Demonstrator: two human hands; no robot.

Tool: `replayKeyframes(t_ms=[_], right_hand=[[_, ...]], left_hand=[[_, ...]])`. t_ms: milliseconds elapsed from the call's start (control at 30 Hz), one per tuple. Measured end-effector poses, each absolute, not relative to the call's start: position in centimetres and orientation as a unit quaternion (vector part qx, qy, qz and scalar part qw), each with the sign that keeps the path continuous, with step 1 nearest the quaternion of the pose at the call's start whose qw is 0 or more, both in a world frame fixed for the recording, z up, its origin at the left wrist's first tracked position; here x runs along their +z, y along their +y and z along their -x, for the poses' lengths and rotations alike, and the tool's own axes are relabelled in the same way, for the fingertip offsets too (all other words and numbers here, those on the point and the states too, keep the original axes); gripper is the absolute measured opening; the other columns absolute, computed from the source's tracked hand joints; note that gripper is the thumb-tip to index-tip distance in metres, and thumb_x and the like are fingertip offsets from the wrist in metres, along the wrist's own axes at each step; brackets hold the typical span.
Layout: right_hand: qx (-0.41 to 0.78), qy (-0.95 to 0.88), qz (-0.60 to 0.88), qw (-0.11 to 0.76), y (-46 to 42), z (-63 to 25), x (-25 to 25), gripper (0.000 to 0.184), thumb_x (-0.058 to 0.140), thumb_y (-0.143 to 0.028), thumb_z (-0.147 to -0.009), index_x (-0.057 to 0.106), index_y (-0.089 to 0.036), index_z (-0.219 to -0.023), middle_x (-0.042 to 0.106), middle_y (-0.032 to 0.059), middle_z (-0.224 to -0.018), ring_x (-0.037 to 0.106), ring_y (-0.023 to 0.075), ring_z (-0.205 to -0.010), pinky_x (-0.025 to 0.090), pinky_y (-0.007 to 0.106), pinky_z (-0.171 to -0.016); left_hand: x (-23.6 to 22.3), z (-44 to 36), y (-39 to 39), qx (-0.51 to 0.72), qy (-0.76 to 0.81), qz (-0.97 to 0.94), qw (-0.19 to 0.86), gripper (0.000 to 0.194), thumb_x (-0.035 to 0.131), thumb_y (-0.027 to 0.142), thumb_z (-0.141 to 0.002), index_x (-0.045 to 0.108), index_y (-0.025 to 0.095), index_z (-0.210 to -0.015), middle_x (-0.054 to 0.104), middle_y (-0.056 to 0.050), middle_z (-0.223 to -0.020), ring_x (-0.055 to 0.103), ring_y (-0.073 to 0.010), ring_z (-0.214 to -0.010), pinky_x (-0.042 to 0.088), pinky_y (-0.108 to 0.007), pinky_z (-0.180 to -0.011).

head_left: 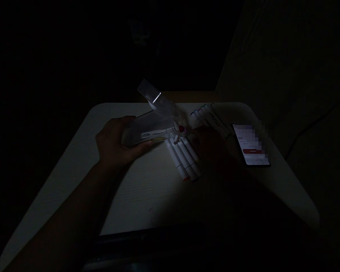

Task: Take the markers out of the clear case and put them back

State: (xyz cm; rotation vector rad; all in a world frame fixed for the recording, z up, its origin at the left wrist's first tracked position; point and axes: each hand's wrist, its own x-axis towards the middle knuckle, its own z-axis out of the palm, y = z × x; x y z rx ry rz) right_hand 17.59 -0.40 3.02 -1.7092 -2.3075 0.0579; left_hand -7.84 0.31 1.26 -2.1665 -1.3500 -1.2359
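A clear plastic marker case (146, 126) is held above the white tabletop (136, 192), somewhat to the 11 o'clock side of its middle; its flip lid (151, 93) stands open toward 12 o'clock, and its mouth points to about 3 o'clock. The case looks light, thin-walled and springy; its smooth sides would likely slip under a loose grip and bow or crack under a hard one, with the lid's hinge the weakest part; the closed end, or the two long edges, seems the best place to take hold.

The left hand (112, 141) has it just so, grasping the closed end from 8 o'clock, the thumb along the near edge and the fingers round the far side; the mouth is left free. A pale marker shows through the wall, and a red end (181, 129) shows at the mouth.

The right hand (208, 141) is at 3 o'clock of the mouth, its fingertips very near the red end; it is too dark to tell whether they pinch anything. Four-odd white markers (184, 156) lie side by side at 4 o'clock of the case, stiff, light and apt to roll; more markers (211, 119) lie at 2 o'clock, beyond the right hand; a lit phone (252, 145) lies farther off at 3 o'clock.
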Motion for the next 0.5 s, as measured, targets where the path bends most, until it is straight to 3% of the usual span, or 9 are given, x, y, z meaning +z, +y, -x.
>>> replayKeyframes(t_ms=[167, 367, 500], right_hand=[[-0.015, -0.800, 0.592, 0.092, -0.17, -17.47, 2.92, 0.030, 0.040, -0.023, -0.082, 0.064, -0.012, -0.098, 0.065, 0.0131, -0.095, 0.060, 0.0247, -0.086, 0.042, 0.035, -0.073], [0.002, -0.800, 0.584, 0.137, -0.42, -17.41, 3.41, 0.035, 0.034, -0.033, -0.087, 0.065, -0.015, -0.086, 0.067, 0.0088, -0.085, 0.060, 0.0190, -0.077, 0.039, 0.030, -0.069], [0.027, -0.814, 0.563, 0.141, -0.91, -17.16, 3.48, 0.032, 0.044, -0.035, -0.082, 0.062, -0.019, -0.102, 0.067, 0.0060, -0.087, 0.061, 0.0190, -0.079, 0.039, 0.030, -0.069]], left_hand=[[1.27, 7.85, 0.32, -0.431, -0.471, 0.754, 0.155, 0.068, 0.072, 0.056, -0.054, 0.056, 0.018, -0.108, 0.064, -0.007, -0.102, 0.061, -0.0234, -0.092, 0.049, -0.035, -0.081], [1.30, 7.84, 0.31, -0.426, -0.472, 0.756, 0.156, 0.067, 0.070, 0.058, -0.055, 0.054, 0.021, -0.109, 0.064, -0.006, -0.102, 0.061, -0.0231, -0.092, 0.049, -0.034, -0.081], [1.35, 7.81, 0.28, -0.423, -0.471, 0.758, 0.159, 0.068, 0.070, 0.058, -0.056, 0.054, 0.021, -0.111, 0.064, -0.006, -0.102, 0.061, -0.0228, -0.091, 0.049, -0.034, -0.080]])
